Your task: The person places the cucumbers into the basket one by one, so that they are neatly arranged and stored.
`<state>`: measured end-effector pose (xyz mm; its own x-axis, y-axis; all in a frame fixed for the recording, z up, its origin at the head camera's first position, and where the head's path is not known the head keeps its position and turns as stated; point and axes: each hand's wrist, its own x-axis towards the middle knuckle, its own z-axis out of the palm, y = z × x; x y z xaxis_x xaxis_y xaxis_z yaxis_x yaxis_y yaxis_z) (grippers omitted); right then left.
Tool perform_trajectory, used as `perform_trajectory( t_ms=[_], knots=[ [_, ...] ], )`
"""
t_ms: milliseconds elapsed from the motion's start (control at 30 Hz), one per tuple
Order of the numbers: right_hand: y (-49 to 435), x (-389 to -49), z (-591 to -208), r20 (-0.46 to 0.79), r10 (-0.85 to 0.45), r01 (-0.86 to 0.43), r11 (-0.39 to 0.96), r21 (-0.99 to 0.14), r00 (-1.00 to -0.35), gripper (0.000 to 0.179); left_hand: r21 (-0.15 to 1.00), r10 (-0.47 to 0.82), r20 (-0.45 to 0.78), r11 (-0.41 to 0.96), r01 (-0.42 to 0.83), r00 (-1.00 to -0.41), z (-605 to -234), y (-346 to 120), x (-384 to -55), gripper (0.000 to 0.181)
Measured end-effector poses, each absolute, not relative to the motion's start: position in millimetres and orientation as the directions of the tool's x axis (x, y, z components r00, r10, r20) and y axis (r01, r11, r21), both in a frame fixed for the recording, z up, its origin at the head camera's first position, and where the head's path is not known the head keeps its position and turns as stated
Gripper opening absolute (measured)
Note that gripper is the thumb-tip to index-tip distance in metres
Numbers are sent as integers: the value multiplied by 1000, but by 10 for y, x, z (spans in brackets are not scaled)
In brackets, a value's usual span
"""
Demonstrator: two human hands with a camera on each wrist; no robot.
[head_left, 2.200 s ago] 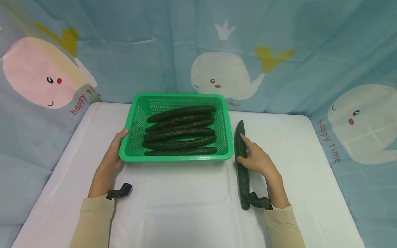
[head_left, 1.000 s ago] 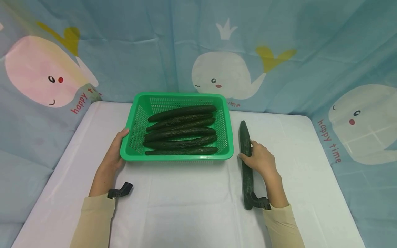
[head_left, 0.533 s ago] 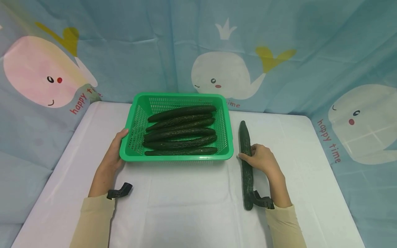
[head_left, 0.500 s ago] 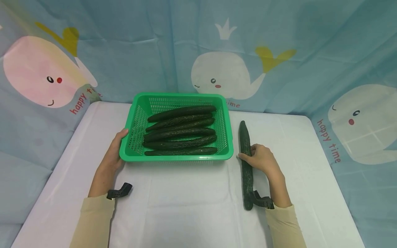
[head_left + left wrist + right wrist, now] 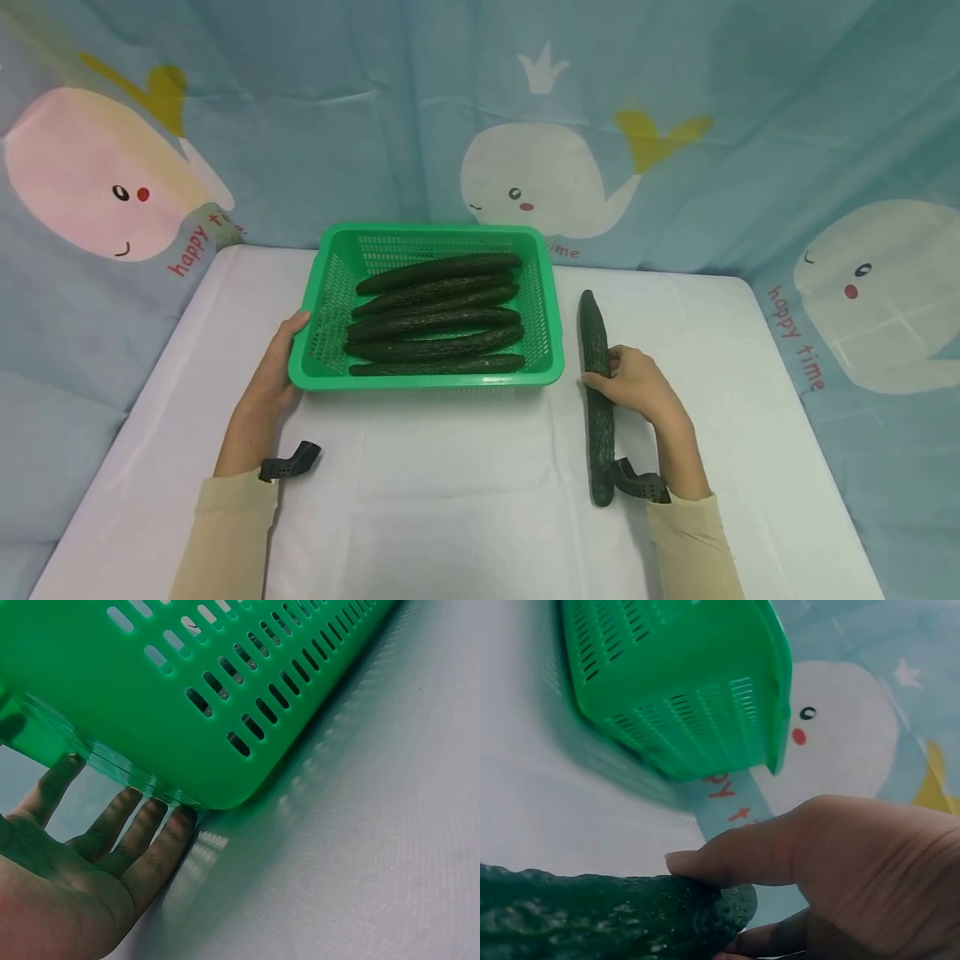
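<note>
A green plastic basket (image 5: 427, 382) stands at the back of the table, with several dark green cucumbers (image 5: 438, 320) lying side by side in it. My left hand (image 5: 272, 367) is at its left end; in the left wrist view the extended fingers (image 5: 154, 836) touch the basket's perforated wall (image 5: 150, 712). To the right of the basket, a single cucumber (image 5: 600, 433) lies lengthwise on the table, pointing away from me. My right hand (image 5: 637, 386) holds it near the middle, thumb across its near side and fingers on its far side. Those fingers are partly hidden in the right wrist view.
White cloth covers the table (image 5: 450, 517). A light blue curtain (image 5: 315, 125) with printed whales hangs behind it and along both sides. Each wrist carries a black camera mount (image 5: 291, 462).
The single cucumber has shifted slightly right and straightened. My right hand has drawn back a little along it, with the fingers now round its far side. Left hand and basket stay put.
</note>
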<state>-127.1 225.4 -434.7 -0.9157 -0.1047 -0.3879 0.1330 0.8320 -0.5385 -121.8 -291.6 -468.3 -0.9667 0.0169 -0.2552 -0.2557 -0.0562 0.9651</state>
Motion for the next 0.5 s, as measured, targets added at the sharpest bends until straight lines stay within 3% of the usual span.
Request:
perform_trajectory(
  t_ms=[500],
  knots=[
    [2297,-1285,-4340,-349,-124,150,736,-661,-929,71,965,23,-252,-69,-253,-967,-4689,-2919,-1218,77]
  ],
)
